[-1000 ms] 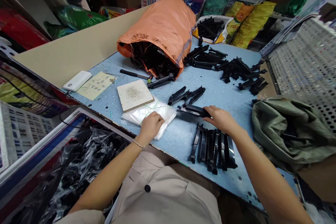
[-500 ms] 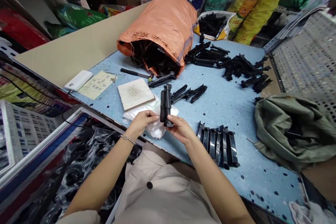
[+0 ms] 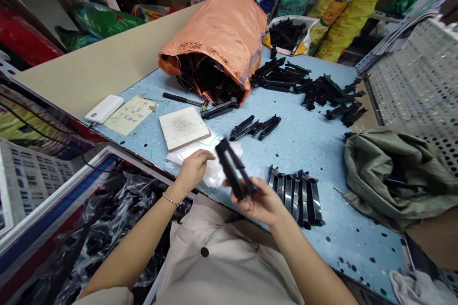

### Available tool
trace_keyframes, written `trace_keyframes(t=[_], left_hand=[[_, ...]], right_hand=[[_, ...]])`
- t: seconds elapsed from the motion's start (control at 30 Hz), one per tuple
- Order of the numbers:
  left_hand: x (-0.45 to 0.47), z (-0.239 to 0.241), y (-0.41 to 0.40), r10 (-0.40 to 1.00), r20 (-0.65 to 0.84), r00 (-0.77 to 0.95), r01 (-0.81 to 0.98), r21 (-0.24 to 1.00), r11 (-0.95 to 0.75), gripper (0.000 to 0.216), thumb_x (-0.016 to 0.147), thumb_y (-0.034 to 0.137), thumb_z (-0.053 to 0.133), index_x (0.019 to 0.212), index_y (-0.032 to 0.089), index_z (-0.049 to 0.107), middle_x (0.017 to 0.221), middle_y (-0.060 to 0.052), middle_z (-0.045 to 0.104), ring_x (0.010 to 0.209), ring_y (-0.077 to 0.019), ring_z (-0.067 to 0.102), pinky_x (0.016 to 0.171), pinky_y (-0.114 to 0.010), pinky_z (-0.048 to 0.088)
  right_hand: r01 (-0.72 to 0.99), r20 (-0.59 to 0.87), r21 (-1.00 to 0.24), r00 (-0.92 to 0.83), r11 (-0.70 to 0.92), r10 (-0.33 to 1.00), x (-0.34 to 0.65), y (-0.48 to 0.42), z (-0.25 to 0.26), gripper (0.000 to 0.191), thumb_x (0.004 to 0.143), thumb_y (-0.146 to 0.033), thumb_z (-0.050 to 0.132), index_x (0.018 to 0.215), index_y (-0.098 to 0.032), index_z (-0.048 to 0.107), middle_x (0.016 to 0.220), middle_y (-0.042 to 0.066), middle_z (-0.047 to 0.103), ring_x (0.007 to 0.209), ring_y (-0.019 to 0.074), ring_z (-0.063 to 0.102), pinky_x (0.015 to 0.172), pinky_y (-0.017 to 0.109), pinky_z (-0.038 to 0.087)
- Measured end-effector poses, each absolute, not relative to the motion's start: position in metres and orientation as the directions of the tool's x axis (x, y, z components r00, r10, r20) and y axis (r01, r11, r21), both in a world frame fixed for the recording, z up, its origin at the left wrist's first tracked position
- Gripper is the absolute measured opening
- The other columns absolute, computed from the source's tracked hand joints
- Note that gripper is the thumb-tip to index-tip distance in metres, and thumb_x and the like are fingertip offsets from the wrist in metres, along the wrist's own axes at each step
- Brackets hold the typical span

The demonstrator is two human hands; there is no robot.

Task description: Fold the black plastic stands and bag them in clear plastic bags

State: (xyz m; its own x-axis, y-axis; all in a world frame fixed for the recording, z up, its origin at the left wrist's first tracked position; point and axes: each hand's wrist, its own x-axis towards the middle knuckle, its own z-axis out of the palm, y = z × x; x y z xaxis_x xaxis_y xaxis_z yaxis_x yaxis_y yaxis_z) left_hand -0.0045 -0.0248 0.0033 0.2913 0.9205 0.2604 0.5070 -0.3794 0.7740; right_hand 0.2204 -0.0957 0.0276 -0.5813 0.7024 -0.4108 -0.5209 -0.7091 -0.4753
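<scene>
My right hand (image 3: pixel 259 202) grips a pair of long, narrow black plastic parts (image 3: pixel 231 167) by their lower ends. They are tilted, with a gap between them, and slightly blurred. My left hand (image 3: pixel 193 171) is just left of their upper end, apart from them, with curled fingers and thumb closed together; nothing shows in it. Beneath and between the hands lie clear plastic bags (image 3: pixel 214 174), partly under a square white board (image 3: pixel 184 127). To the right of my right hand, several similar black parts (image 3: pixel 295 195) lie side by side in a row on the blue table (image 3: pixel 343 167).
An orange sack (image 3: pixel 218 24) full of black parts lies open at the back. Loose black parts (image 3: pixel 322 90) spread to its right. A black-handled tool (image 3: pixel 182 99), a note (image 3: pixel 130 114) and a white device (image 3: pixel 104 108) lie leftward. A green cloth sack (image 3: pixel 368 162) stands right.
My left hand has come off the black parts. My right hand has moved down and right with them, tilting them so that a gap shows between the two.
</scene>
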Motion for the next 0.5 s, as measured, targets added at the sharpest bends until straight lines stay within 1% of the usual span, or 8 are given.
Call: trace_keyframes(t=[0.1,0.17,0.2,0.27,0.33,0.4,0.47,0.5], left_hand=[[-0.009,-0.001,-0.022,0.941,0.152,0.301,0.550,0.779,-0.301,0.042,0.078,0.006,0.045,0.115,0.015,0.064,0.120,-0.010,0.062,0.096,-0.0184,0.064,0.087,-0.035,0.054],[-0.011,0.000,-0.027,0.939,0.147,0.310,0.567,0.765,-0.307,0.053,0.081,0.008,0.046,0.133,0.018,0.052,0.135,-0.012,0.052,0.095,-0.0170,0.064,0.086,-0.034,0.055],[-0.010,0.003,-0.032,0.922,0.178,0.344,0.565,0.745,-0.354,0.058,0.083,0.008,0.045,0.139,0.019,0.045,0.140,-0.013,0.047,0.102,-0.0180,0.063,0.090,-0.035,0.054],[-0.005,0.012,-0.048,0.843,0.266,0.467,0.527,0.682,-0.507,0.064,0.085,0.004,0.040,0.147,0.021,0.035,0.145,-0.013,0.043,0.124,-0.0218,0.053,0.103,-0.039,0.047],[0.005,0.022,-0.066,0.727,0.315,0.610,0.435,0.633,-0.640,0.069,0.086,0.001,0.037,0.150,0.023,0.028,0.147,-0.012,0.042,0.136,-0.0223,0.042,0.110,-0.039,0.042],[0.014,0.030,-0.083,0.639,0.309,0.705,0.360,0.619,-0.698,0.071,0.085,0.001,0.038,0.151,0.024,0.024,0.147,-0.012,0.042,0.136,-0.0215,0.042,0.109,-0.037,0.044],[0.019,0.038,-0.095,0.614,0.300,0.730,0.353,0.605,-0.714,0.069,0.086,0.004,0.043,0.151,0.021,0.025,0.145,-0.014,0.044,0.133,-0.0227,0.046,0.106,-0.037,0.047],[0.018,0.042,-0.100,0.622,0.311,0.719,0.369,0.587,-0.721,0.067,0.087,0.007,0.045,0.150,0.020,0.028,0.142,-0.014,0.047,0.130,-0.0232,0.049,0.104,-0.037,0.048]], right_hand=[[-0.538,-0.442,-0.214,-0.691,-0.815,0.572,0.212,-0.107,0.011,0.045,0.081,-0.044,0.064,0.105,-0.007,0.062,0.085,0.011,0.068,0.060,0.0085,0.056,0.050,0.015,0.047],[-0.563,-0.440,-0.140,-0.702,-0.815,0.560,0.209,-0.106,0.002,0.045,0.083,-0.046,0.061,0.106,-0.007,0.060,0.080,0.008,0.067,0.054,0.0072,0.050,0.046,0.015,0.045],[-0.572,-0.435,-0.143,-0.696,-0.807,0.571,0.209,-0.105,-0.001,0.045,0.083,-0.048,0.060,0.106,-0.008,0.060,0.079,0.007,0.066,0.053,0.0073,0.048,0.045,0.016,0.044],[-0.578,-0.442,-0.256,-0.643,-0.775,0.626,0.207,-0.101,-0.003,0.042,0.082,-0.048,0.061,0.101,-0.011,0.061,0.079,0.006,0.065,0.053,0.0080,0.047,0.045,0.018,0.042],[-0.520,-0.468,-0.523,-0.487,-0.675,0.737,0.203,-0.097,-0.001,0.033,0.078,-0.043,0.067,0.093,-0.014,0.062,0.077,0.004,0.064,0.056,0.0090,0.048,0.047,0.019,0.042],[-0.318,-0.423,-0.813,-0.253,-0.487,0.870,0.197,-0.098,0.004,0.023,0.074,-0.035,0.072,0.083,-0.016,0.062,0.070,0.000,0.060,0.058,0.0102,0.049,0.050,0.020,0.041],[-0.071,-0.316,-0.942,-0.143,-0.328,0.938,0.190,-0.103,0.011,0.017,0.075,-0.032,0.070,0.081,-0.017,0.062,0.068,-0.002,0.058,0.062,0.0118,0.050,0.055,0.023,0.043],[-0.002,-0.277,-0.960,-0.174,-0.282,0.945,0.189,-0.106,0.016,0.018,0.077,-0.033,0.069,0.084,-0.017,0.063,0.071,-0.001,0.060,0.065,0.0129,0.052,0.058,0.024,0.044]])
